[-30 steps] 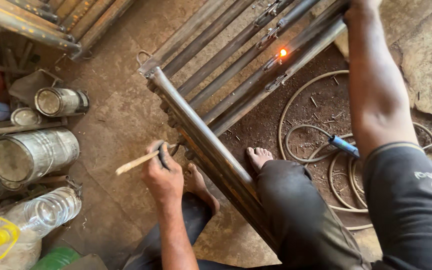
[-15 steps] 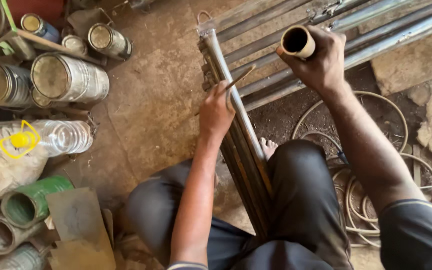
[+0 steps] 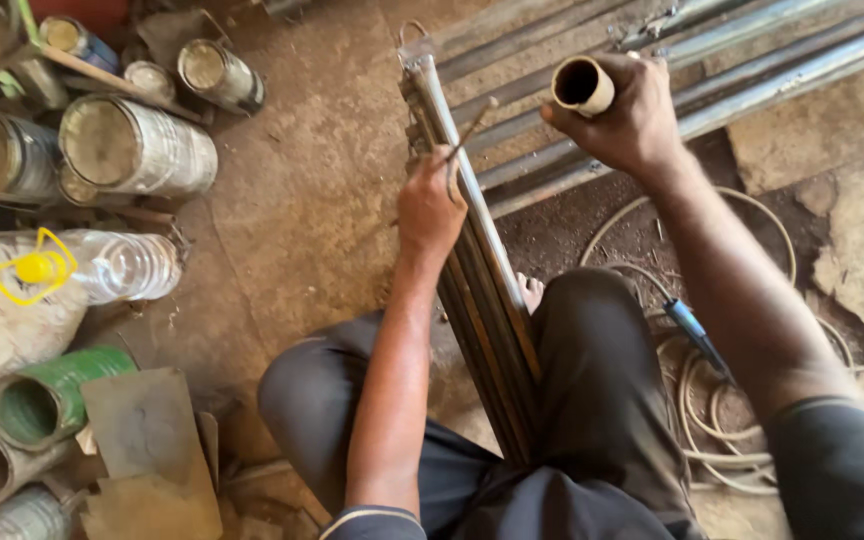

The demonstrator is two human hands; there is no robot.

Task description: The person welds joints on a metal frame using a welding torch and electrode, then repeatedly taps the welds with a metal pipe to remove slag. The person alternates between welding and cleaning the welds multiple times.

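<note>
From the head camera, my left hand (image 3: 430,210) is closed around a thin stick (image 3: 470,128) and rests on the bundle of metal bars (image 3: 482,290) running between my knees. My right hand (image 3: 624,118) grips a short tube (image 3: 582,86) (open end facing up) above the long pipes (image 3: 752,70) lying on the ground. Tins (image 3: 137,145) and a plastic bottle (image 3: 117,265) sit well apart to my left.
</note>
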